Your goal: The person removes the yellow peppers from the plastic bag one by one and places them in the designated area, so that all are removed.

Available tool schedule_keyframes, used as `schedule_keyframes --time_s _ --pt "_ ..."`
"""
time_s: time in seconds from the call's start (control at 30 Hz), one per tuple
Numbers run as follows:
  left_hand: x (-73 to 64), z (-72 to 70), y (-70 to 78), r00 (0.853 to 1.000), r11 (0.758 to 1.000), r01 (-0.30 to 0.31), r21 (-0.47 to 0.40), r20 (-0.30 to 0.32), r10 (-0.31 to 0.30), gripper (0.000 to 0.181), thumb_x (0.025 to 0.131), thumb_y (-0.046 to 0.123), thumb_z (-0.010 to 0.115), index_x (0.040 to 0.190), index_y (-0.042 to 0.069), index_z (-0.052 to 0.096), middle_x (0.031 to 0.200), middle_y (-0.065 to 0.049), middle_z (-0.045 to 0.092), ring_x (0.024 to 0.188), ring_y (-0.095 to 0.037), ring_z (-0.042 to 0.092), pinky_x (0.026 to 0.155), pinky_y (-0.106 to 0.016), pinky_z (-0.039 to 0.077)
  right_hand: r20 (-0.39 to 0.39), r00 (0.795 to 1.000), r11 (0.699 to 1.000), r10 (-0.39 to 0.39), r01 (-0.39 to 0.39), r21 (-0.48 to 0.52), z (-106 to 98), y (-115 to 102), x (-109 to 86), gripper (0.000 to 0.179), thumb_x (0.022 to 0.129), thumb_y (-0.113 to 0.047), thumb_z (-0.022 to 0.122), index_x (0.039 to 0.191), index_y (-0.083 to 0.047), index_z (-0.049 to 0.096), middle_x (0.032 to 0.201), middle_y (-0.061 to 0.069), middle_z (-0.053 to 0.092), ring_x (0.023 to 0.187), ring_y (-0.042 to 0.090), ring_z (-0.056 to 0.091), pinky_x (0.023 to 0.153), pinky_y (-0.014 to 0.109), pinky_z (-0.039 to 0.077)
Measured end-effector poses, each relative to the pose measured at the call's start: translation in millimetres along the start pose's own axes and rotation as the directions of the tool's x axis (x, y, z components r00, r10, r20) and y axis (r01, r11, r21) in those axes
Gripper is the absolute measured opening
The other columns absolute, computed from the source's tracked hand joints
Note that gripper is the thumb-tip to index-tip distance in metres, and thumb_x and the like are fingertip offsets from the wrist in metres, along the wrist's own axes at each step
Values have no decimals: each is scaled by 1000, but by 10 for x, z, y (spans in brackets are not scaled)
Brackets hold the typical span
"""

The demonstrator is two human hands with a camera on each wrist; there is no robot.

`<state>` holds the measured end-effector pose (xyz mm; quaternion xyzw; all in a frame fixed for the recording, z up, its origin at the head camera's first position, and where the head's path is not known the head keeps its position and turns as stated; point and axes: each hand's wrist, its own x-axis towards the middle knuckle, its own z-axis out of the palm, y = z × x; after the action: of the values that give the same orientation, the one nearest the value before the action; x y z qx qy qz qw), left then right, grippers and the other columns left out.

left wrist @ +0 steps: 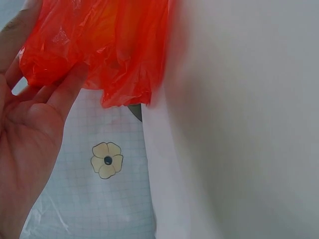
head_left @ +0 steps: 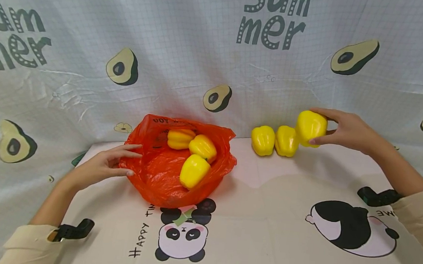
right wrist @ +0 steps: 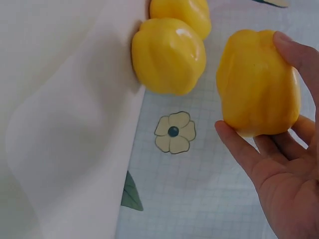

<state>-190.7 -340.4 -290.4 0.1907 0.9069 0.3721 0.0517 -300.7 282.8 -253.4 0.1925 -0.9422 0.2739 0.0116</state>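
Note:
In the head view, my right hand [head_left: 347,130] grips a yellow bell pepper [head_left: 311,128] above the table, thumb on one side and fingers on the other. The right wrist view shows this pepper [right wrist: 259,82] upright between thumb and fingertips. Two more yellow bell peppers [head_left: 262,140] [head_left: 286,141] rest side by side at its left. My left hand [head_left: 97,167] touches the left side of a red plastic bag [head_left: 154,173], its fingers extended along the rim. The bag's mouth gapes, and three yellow bell peppers [head_left: 194,171] lie inside.
A pale tablecloth [head_left: 243,237] with panda prints covers the table. Behind it hangs a light curtain [head_left: 172,60] printed with avocados and lettering, right against the table's back edge.

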Motion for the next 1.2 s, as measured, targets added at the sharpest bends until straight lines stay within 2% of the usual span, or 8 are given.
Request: schedule_keyframes --time_s 0.17,0.77,1.2 --pt "-2 9 -9 1000 1000 -23 -2 -3 23 47 93 19 75 136 2 63 157 -16 42 148 -45 26 96 -9 40 8 1000 1000 16 -16 10 8 83 32 94 79 -40 88 156 -16 40 149 19 47 110 39 67 91 44 51" --pt "0 23 -25 1000 1000 -3 4 -10 3 47 93 21 75 135 3 63 157 -15 43 148 -41 26 96 -9 42 53 997 998 63 -65 24 103 337 114 94 81 -41 86 154 -9 38 148 25 45 126 42 45 101 63 40" --pt "-2 21 3 1000 1000 -10 -6 -9 10 45 93 19 74 135 4 64 157 -14 42 149 -42 25 97 -7 39 103 985 990 138 -136 -25 159 403 151 95 83 -50 81 153 -3 38 152 32 37 127 50 41 101 71 38"
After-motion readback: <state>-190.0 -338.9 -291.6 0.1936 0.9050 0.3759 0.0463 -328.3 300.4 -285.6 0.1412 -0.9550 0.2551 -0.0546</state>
